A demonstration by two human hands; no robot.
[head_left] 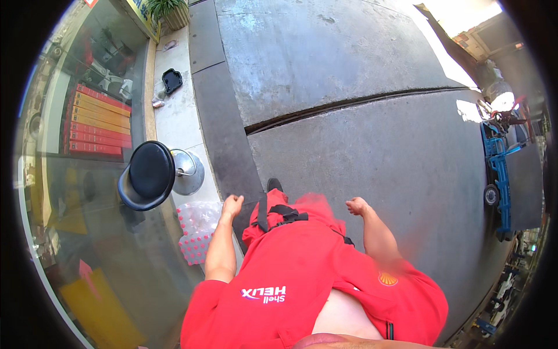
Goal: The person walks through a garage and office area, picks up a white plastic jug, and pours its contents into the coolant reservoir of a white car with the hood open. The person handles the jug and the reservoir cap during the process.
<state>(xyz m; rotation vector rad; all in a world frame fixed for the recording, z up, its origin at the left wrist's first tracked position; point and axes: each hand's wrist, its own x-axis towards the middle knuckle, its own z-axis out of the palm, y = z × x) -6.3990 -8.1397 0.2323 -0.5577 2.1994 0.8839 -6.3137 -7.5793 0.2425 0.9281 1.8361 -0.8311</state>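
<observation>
My left hand point(233, 205) hangs at my side with its fingers curled in, and nothing shows in it. Nearest to it are shrink-wrapped packs of clear bottles with pink caps point(196, 247) on the pale ledge. On my other side my right hand point(357, 206) is closed in a loose fist in the air, touching nothing. I wear a red work suit point(279, 256) with a black strap at the waist, and one dark shoe point(274, 184) shows beyond it on the floor.
A black bar stool point(152, 174) stands on the left ledge by a glass front point(93, 221). Farther along lie a black tray point(172, 80) and a potted plant point(174, 16). A dark groove point(343, 106) crosses the concrete floor. A blue cargo tricycle point(498, 168) is parked right.
</observation>
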